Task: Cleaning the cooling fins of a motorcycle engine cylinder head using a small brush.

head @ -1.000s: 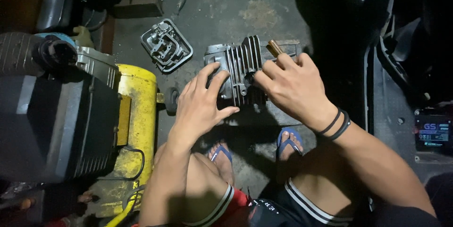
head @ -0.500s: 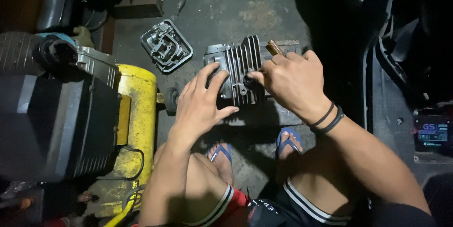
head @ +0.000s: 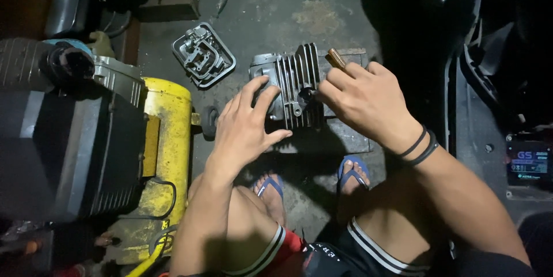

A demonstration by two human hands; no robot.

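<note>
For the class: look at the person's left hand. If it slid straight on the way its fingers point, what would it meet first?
The left hand points up and to the right, and its fingertips already rest on the finned metal cylinder block. So the block itself comes first; depth beyond it is unclear.

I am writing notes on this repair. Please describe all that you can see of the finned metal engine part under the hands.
The finned engine part looks like dull grey cast metal, with a row of thin parallel fins and a dark round hole in its side. It sits on the concrete floor, before the person's feet. The left hand rests spread on its near left side; the right hand, holding a small brownish tool, touches its right side.
</note>
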